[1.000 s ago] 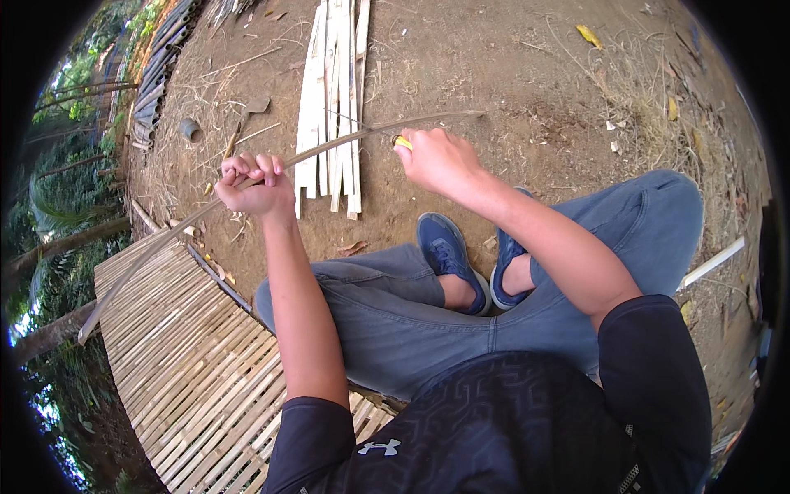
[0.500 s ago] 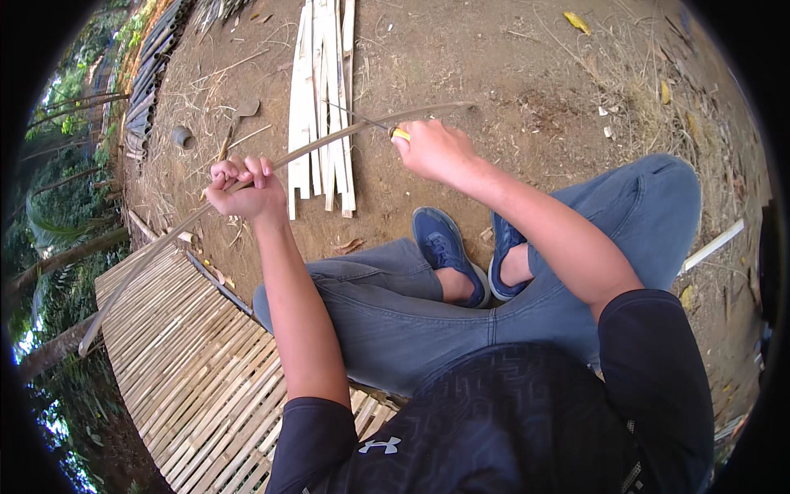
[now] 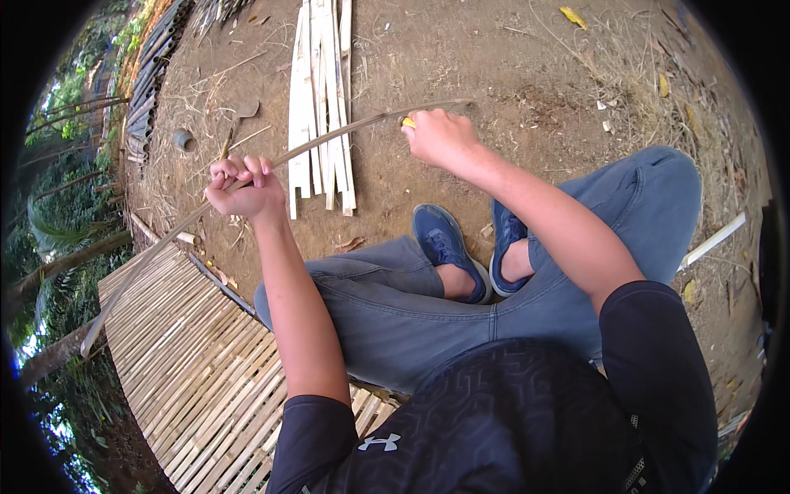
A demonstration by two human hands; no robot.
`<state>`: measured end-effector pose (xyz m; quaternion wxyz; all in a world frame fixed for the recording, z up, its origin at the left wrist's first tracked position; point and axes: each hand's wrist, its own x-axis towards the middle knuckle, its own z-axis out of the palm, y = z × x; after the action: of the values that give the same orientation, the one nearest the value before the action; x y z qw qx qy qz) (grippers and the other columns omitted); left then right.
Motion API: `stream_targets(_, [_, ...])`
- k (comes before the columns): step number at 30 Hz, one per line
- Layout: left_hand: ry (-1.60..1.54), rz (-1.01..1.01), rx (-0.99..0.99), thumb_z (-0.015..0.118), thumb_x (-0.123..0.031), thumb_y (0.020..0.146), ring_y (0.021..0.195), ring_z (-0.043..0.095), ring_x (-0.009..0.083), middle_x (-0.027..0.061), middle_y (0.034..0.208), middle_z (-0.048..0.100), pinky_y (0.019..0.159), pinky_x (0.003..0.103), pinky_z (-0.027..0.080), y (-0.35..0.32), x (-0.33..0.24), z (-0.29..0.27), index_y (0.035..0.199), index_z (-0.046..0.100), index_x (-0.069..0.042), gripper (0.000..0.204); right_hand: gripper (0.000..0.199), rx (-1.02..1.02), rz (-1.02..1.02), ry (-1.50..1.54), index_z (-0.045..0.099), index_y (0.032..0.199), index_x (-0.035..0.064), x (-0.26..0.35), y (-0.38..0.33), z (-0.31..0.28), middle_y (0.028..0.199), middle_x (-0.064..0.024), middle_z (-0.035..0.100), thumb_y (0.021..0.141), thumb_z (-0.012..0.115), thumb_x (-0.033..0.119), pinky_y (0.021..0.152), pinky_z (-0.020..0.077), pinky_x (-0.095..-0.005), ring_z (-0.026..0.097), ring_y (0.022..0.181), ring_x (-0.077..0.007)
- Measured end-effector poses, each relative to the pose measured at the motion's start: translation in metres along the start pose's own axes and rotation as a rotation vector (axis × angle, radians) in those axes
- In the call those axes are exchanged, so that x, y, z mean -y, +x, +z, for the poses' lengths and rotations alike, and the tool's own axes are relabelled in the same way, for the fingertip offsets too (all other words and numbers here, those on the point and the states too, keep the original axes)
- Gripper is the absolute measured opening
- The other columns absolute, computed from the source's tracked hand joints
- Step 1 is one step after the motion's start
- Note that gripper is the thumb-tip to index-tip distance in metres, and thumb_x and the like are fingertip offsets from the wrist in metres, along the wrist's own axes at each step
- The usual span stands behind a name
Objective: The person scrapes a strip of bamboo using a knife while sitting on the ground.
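Bamboo strip [image 3: 329, 140]: long, thin, spanning both hands above the dirt
Left hand [image 3: 243, 189]: fisted around strip, left
Right hand [image 3: 440, 136]: clenched on yellow-handled tool [image 3: 408, 123] at strip, right
Risk: tool may slip toward fingers if strip bows

Person seen from above: black short-sleeved shirt [image 3: 527, 420] with a faint geometric line pattern and a small white emblem at the lower chest; sleeves end above the elbows, forearms bare. Grey-blue denim trousers [image 3: 387, 305], loose at the knee. Dark blue lace-up shoes [image 3: 448, 247] with paler soles, worn without visible socks, ankles bare
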<state>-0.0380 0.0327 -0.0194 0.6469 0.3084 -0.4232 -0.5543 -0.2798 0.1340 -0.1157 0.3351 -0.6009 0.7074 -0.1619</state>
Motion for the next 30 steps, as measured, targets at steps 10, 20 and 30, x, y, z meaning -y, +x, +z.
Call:
stream_targets(10, [0.020,0.014,0.028,0.039,-0.026,0.078,0.037,0.027,0.0120,0.0006,0.052,0.033,0.040,0.030,0.030,-0.003,-0.001,0.000,0.064,0.042,-0.011,0.021,0.033,0.060,0.026,0.189,0.064,0.100,0.0007,0.012,-0.004,0.000,0.065,-0.0036,0.052,0.102,0.043,0.027,0.046,0.0428,-0.0308,0.044,0.050,-0.0126])
stream_targets(20, [0.014,0.004,-0.002,0.039,-0.027,0.077,0.036,0.031,0.0128,0.0013,0.050,0.037,0.040,0.030,0.029,0.002,0.001,0.001,0.062,0.045,-0.011,0.023,0.036,0.056,0.032,0.091,0.064,0.112,0.0019,0.019,-0.008,0.004,0.090,-0.0216,0.070,0.097,0.048,0.030,0.077,0.0557,-0.0482,0.070,0.086,-0.0365])
stream_targets(30, [0.026,0.036,0.042,0.039,-0.027,0.076,0.036,0.028,0.0121,0.0006,0.050,0.035,0.039,0.029,0.028,0.005,-0.001,0.010,0.062,0.042,-0.012,0.020,0.033,0.096,0.107,0.112,0.061,0.101,-0.0015,-0.006,0.007,-0.002,0.071,-0.0057,0.055,0.102,0.043,0.026,0.044,0.0411,-0.0267,0.048,0.052,-0.0136])
